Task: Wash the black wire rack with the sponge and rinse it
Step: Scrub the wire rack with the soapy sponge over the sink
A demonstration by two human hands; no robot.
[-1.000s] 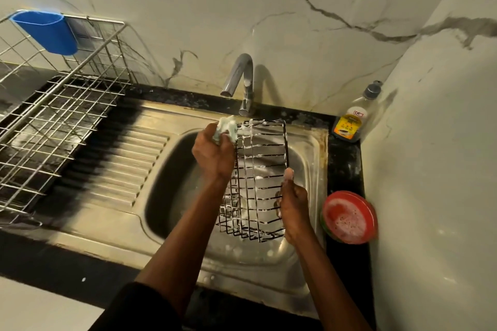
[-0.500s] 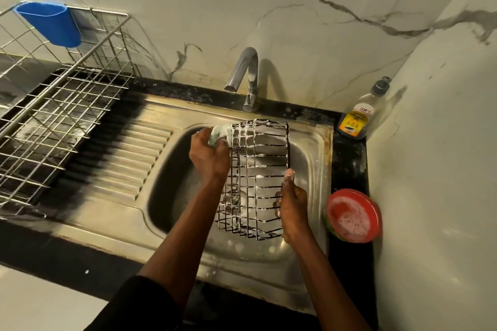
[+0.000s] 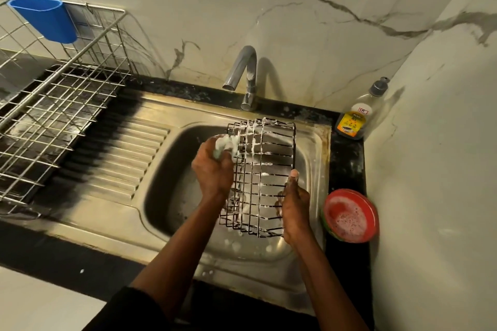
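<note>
The black wire rack, streaked with white foam, is held on edge over the steel sink basin. My left hand grips a foamy pale sponge and presses it against the rack's left side near the top. My right hand grips the rack's lower right edge, thumb pointing up along the wires. No water runs from the tap behind the rack.
A silver wire dish drainer with a blue cup holder stands left on the draining board. A dish soap bottle is in the right corner. A red bowl of suds sits on the black counter, right of the sink.
My left hand with the sponge has slid down from the rack's top left corner along its left side. My right hand keeps the same grip. The camera has tilted slightly.
</note>
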